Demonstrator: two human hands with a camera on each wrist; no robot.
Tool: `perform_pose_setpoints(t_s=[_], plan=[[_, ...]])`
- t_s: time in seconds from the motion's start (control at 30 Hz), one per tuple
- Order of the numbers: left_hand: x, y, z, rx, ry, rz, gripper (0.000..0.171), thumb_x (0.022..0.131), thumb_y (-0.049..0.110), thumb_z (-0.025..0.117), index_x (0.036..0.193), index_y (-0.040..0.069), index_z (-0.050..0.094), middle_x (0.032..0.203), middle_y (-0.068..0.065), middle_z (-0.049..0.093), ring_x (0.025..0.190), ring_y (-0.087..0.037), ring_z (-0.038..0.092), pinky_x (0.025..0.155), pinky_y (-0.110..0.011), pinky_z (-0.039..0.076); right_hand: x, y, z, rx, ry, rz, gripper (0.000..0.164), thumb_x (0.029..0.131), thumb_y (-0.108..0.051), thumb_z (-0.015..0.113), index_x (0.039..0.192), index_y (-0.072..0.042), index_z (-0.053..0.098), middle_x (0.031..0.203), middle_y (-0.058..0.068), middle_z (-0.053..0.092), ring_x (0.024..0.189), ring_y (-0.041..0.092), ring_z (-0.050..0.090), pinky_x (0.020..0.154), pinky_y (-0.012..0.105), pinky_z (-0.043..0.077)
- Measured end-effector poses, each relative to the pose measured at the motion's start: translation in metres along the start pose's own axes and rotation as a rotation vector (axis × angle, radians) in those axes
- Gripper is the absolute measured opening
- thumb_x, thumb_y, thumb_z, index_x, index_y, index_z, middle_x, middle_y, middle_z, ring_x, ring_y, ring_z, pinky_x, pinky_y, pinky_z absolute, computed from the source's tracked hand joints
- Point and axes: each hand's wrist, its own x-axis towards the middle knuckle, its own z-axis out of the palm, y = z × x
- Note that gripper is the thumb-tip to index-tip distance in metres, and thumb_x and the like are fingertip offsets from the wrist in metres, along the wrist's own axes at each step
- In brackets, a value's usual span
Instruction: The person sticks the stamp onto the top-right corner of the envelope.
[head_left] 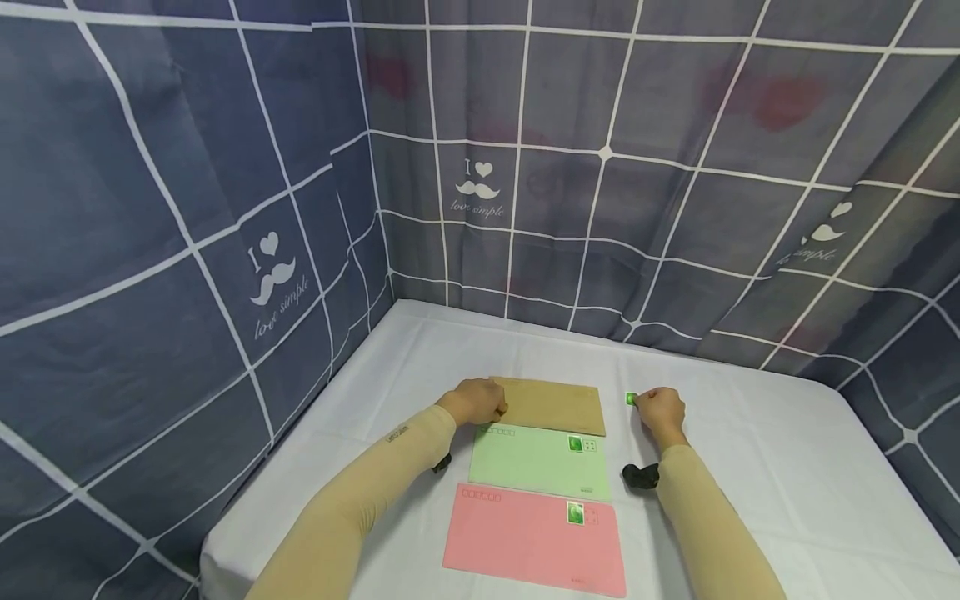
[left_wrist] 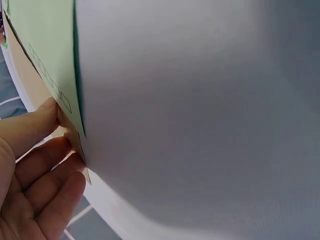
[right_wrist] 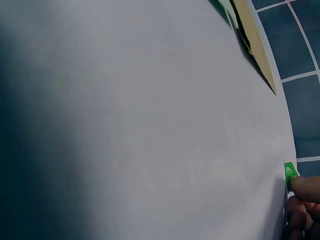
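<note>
A brown envelope [head_left: 555, 406] lies farthest back in a column on the white table. At its left edge my left hand [head_left: 477, 401] pinches it; in the left wrist view the thumb [left_wrist: 35, 125] is over the edge and the curled fingers are below. To the right of the envelopes, my right hand [head_left: 661, 411] holds a small green stamp [head_left: 631, 399] between thumb and finger. The right wrist view shows that stamp [right_wrist: 290, 171] sticking out past the thumb, just over the tablecloth. No stamp shows on the visible face of the brown envelope.
Nearer me lie a light green envelope [head_left: 525, 462] and a pink envelope [head_left: 525, 537], each bearing a green stamp at its upper right. White cloth covers the table [head_left: 810, 500]. Dark checked curtains [head_left: 562, 192] stand behind and at both sides.
</note>
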Motion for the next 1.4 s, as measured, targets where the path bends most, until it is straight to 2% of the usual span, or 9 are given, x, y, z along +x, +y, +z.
perform_pose_setpoints(t_s=[0.1,0.33,0.5,0.7,0.93,1.07,1.23,1.4], plan=[[0.001,0.000,0.003,0.018,0.008,0.005,0.024,0.096,0.022,0.068,0.073,0.020,0.063,0.069,0.010,0.054,0.064,-0.006,0.044,0.071,-0.021,0.046,-0.002,0.003,0.001,0.021,0.017,-0.010,0.026,0.091,-0.013,0.064,0.071,0.004,0.071,0.089,0.024,0.072,0.090,0.043,0.061,0.080,0.050,0.049],[0.001,0.002,0.006,0.007,-0.001,0.002,0.023,0.096,0.022,0.068,0.074,0.019,0.064,0.069,0.009,0.054,0.062,-0.006,0.043,0.061,-0.020,0.043,-0.005,0.004,-0.001,0.056,0.008,0.026,0.022,0.090,-0.014,0.067,0.086,0.007,0.074,0.096,0.025,0.071,0.090,0.038,0.058,0.068,0.035,0.045],[0.000,0.002,0.007,0.004,0.001,0.000,0.022,0.096,0.022,0.068,0.075,0.019,0.065,0.069,0.010,0.054,0.062,-0.006,0.043,0.065,-0.020,0.044,-0.005,0.004,-0.001,0.079,-0.002,0.032,0.021,0.091,-0.014,0.068,0.086,0.005,0.073,0.093,0.021,0.071,0.086,0.033,0.056,0.061,0.028,0.042],[-0.001,0.002,0.003,0.007,-0.003,-0.010,0.028,0.096,0.021,0.068,0.070,0.019,0.058,0.067,0.008,0.049,0.064,-0.007,0.042,0.067,-0.022,0.042,-0.002,0.004,-0.001,0.095,0.015,0.004,0.020,0.090,-0.015,0.069,0.084,0.004,0.073,0.086,0.018,0.071,0.080,0.029,0.057,0.059,0.026,0.041],[0.000,-0.001,-0.001,0.003,-0.002,-0.005,0.034,0.097,0.020,0.067,0.066,0.020,0.053,0.065,0.007,0.045,0.064,-0.008,0.041,0.062,-0.022,0.039,0.001,0.003,-0.007,0.100,-0.078,-0.001,0.021,0.094,-0.014,0.066,0.088,0.005,0.072,0.090,0.018,0.070,0.072,0.020,0.055,0.056,0.025,0.044],[-0.001,0.000,-0.001,-0.014,0.008,-0.002,0.032,0.097,0.019,0.067,0.067,0.018,0.056,0.064,0.007,0.045,0.063,-0.008,0.041,0.060,-0.022,0.039,0.000,0.003,-0.009,0.104,-0.096,0.011,0.020,0.094,-0.014,0.065,0.090,0.005,0.071,0.093,0.017,0.070,0.072,0.017,0.054,0.057,0.024,0.044],[-0.002,0.002,0.000,-0.035,0.012,-0.004,0.025,0.096,0.018,0.068,0.071,0.016,0.065,0.066,0.008,0.049,0.063,-0.007,0.042,0.060,-0.021,0.040,0.001,0.005,-0.009,0.098,-0.116,0.019,0.020,0.094,-0.014,0.065,0.090,0.005,0.071,0.083,0.009,0.070,0.069,0.013,0.054,0.057,0.023,0.045],[-0.003,0.002,0.000,-0.045,0.008,-0.010,0.026,0.096,0.018,0.068,0.071,0.016,0.064,0.065,0.008,0.048,0.062,-0.007,0.042,0.060,-0.020,0.039,0.002,0.007,-0.009,0.114,-0.117,0.022,0.020,0.095,-0.015,0.065,0.091,0.004,0.071,0.072,0.002,0.067,0.066,0.012,0.054,0.057,0.024,0.045]])
